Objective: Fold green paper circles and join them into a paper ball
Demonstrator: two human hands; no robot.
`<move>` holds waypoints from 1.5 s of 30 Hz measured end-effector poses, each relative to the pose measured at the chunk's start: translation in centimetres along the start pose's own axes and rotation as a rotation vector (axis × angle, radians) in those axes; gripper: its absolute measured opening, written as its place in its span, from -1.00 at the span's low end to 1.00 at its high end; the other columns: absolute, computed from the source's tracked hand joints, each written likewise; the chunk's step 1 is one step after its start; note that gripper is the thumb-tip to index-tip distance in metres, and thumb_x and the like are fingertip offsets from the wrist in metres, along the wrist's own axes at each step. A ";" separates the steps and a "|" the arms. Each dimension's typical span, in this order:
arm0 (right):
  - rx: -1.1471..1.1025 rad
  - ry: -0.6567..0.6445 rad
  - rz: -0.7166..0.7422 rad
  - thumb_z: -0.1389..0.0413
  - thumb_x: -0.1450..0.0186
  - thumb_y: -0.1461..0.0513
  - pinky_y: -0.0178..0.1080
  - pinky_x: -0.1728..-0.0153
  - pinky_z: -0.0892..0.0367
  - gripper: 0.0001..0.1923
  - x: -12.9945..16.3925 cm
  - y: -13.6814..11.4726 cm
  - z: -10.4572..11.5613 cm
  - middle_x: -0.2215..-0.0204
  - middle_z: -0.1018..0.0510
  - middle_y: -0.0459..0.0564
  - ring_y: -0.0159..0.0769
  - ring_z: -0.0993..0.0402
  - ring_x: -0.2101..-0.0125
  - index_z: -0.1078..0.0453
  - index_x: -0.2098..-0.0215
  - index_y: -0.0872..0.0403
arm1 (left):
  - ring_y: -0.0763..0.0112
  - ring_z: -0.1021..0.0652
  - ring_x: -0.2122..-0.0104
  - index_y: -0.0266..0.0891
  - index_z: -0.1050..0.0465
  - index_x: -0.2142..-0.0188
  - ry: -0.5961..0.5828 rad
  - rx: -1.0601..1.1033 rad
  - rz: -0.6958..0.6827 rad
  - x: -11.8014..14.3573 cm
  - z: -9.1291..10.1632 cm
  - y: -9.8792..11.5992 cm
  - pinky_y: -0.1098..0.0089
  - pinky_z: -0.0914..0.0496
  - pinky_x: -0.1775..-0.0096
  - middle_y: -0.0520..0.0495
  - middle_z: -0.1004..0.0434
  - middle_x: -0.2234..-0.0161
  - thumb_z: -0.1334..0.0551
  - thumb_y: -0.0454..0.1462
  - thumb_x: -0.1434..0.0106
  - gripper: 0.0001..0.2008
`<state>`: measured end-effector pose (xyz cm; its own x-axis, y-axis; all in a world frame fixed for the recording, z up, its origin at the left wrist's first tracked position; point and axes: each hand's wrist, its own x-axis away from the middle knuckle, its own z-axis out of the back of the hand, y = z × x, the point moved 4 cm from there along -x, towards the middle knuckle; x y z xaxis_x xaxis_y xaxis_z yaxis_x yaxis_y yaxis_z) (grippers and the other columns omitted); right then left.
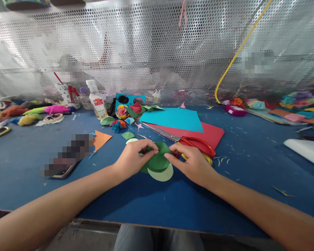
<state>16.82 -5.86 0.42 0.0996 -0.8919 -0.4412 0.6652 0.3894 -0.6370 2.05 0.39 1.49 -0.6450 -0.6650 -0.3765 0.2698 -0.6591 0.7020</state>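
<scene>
A dark green paper circle is held up between my two hands, just above the blue table. My left hand pinches its upper left part with thumb and forefinger. At its right edge, the thumb and fingers of my right hand close on the paper. Below the circle lies a pale green paper round, partly covered. Other green cut pieces show beside my left hand, among them a leaf-shaped piece. Scissors with orange and yellow handles lie just behind my right hand, partly hidden by it.
Blue paper and red paper lie behind the scissors. A glue bottle stands back left, near crumpled paper flowers. A phone and orange paper lie left. A perforated metal screen rises behind the table.
</scene>
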 end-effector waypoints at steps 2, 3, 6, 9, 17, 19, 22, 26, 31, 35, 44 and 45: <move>-0.009 0.031 0.017 -0.01 -0.23 0.21 -0.33 0.44 -0.28 -0.90 0.1 -0.2 0.1 0.50 -0.44 -0.10 -0.38 -0.33 0.49 -0.32 0.40 0.06 | 0.44 -0.48 0.34 -0.21 -0.43 0.33 -0.037 -0.048 -0.039 0.0 -0.1 0.2 0.48 -0.36 0.33 -0.02 -0.51 0.32 -0.15 -0.26 -0.17 -0.88; -0.005 0.048 0.024 -0.02 -0.22 0.21 -0.33 0.43 -0.29 -0.91 0.1 -0.4 0.1 0.49 -0.45 -0.09 -0.38 -0.35 0.48 -0.33 0.38 0.06 | 0.42 -0.49 0.32 -0.20 -0.45 0.31 -0.040 -0.066 -0.055 0.0 -0.1 0.3 0.47 -0.36 0.32 -0.03 -0.51 0.30 -0.15 -0.26 -0.17 -0.87; 0.023 0.093 0.044 -0.04 -0.21 0.21 -0.32 0.45 -0.30 -0.91 0.2 -0.6 0.3 0.49 -0.47 -0.08 -0.37 -0.37 0.49 -0.34 0.38 0.06 | 0.40 -0.50 0.30 -0.19 -0.47 0.28 -0.023 -0.108 -0.101 0.2 -0.1 0.4 0.46 -0.38 0.32 -0.07 -0.52 0.25 -0.16 -0.24 -0.17 -0.83; 0.034 0.108 0.071 -0.04 -0.21 0.22 -0.32 0.46 -0.31 -0.93 0.3 -0.8 0.3 0.49 -0.47 -0.08 -0.37 -0.37 0.50 -0.33 0.38 0.05 | 0.37 -0.50 0.27 -0.20 -0.48 0.26 -0.019 -0.132 -0.140 0.3 -0.1 0.4 0.45 -0.39 0.31 -0.09 -0.52 0.22 -0.19 -0.23 -0.14 -0.82; -0.004 0.073 0.200 -0.05 -0.23 0.24 -0.27 0.36 -0.29 -0.93 0.5 -1.0 0.0 0.47 -0.45 -0.06 -0.34 -0.37 0.43 -0.35 0.38 0.05 | 0.43 -0.49 0.38 -0.25 -0.47 0.31 -0.064 -0.135 -0.189 0.3 -0.6 1.0 0.48 -0.36 0.35 -0.08 -0.53 0.34 -0.18 -0.23 -0.16 -0.83; -0.005 0.066 0.209 -0.04 -0.23 0.24 -0.26 0.35 -0.29 -0.93 0.5 -1.0 -0.1 0.47 -0.44 -0.05 -0.33 -0.37 0.42 -0.35 0.38 0.05 | 0.44 -0.48 0.40 -0.25 -0.46 0.32 -0.078 -0.143 -0.184 0.4 -0.7 1.1 0.49 -0.34 0.35 -0.05 -0.52 0.37 -0.18 -0.23 -0.16 -0.84; -0.015 0.074 0.221 -0.06 -0.22 0.25 -0.26 0.35 -0.30 -0.94 0.4 -1.2 0.0 0.46 -0.44 -0.05 -0.33 -0.37 0.41 -0.35 0.40 0.05 | 0.47 -0.48 0.40 -0.22 -0.43 0.27 -0.106 -0.143 -0.156 0.5 -0.8 1.0 0.52 -0.33 0.35 -0.01 -0.52 0.36 -0.17 -0.23 -0.16 -0.84; 0.009 0.096 0.214 -0.09 -0.20 0.26 -0.27 0.30 -0.30 -0.98 0.3 -1.3 0.0 0.40 -0.44 -0.04 -0.32 -0.38 0.34 -0.35 0.40 0.05 | 0.47 -0.49 0.41 -0.14 -0.33 0.10 -0.128 -0.148 -0.072 0.7 -0.9 0.5 0.51 -0.34 0.35 0.03 -0.53 0.31 -0.17 -0.21 -0.16 -0.71; 0.045 0.132 0.168 -0.13 -0.16 0.27 -0.31 0.45 -0.28 -0.90 0.3 -0.9 0.0 0.36 -0.41 -0.03 -0.35 -0.33 0.42 -0.29 0.35 0.05 | 0.45 -0.51 0.43 -0.12 -0.28 0.05 -0.126 -0.159 -0.039 0.7 -1.0 0.4 0.50 -0.34 0.39 0.05 -0.53 0.38 -0.15 -0.20 -0.16 -0.67; 0.037 0.133 0.080 -0.16 -0.13 0.24 -0.32 0.45 -0.29 -0.79 0.1 -0.5 0.0 0.41 -0.41 -0.07 -0.37 -0.33 0.44 -0.25 0.28 0.06 | 0.44 -0.52 0.43 -0.12 -0.26 0.03 -0.129 -0.172 -0.035 0.7 -0.9 0.4 0.49 -0.35 0.39 0.05 -0.54 0.39 -0.16 -0.24 -0.16 -0.65; -0.044 0.031 0.018 -0.13 -0.15 0.26 -0.33 0.42 -0.30 -0.89 0.1 -0.4 -0.5 0.48 -0.47 -0.12 -0.40 -0.37 0.47 -0.31 0.33 0.06 | 0.40 -0.53 0.35 -0.12 -0.24 0.01 -0.196 -0.157 -0.030 0.7 -1.3 0.0 0.49 -0.35 0.35 0.04 -0.55 0.38 -0.18 -0.24 -0.13 -0.60; -0.039 0.024 0.019 -0.14 -0.15 0.26 -0.33 0.42 -0.30 -0.90 0.1 -0.3 -0.6 0.49 -0.47 -0.12 -0.40 -0.37 0.48 -0.32 0.35 0.06 | 0.40 -0.53 0.34 -0.11 -0.24 0.01 -0.209 -0.157 -0.028 0.7 -1.3 0.0 0.49 -0.35 0.34 0.04 -0.55 0.37 -0.18 -0.24 -0.13 -0.60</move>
<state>16.17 -5.95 0.22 0.0936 -0.8786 -0.4684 0.6339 0.4153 -0.6524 2.53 -0.57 0.41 -0.7831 -0.5694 -0.2501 0.3468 -0.7336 0.5845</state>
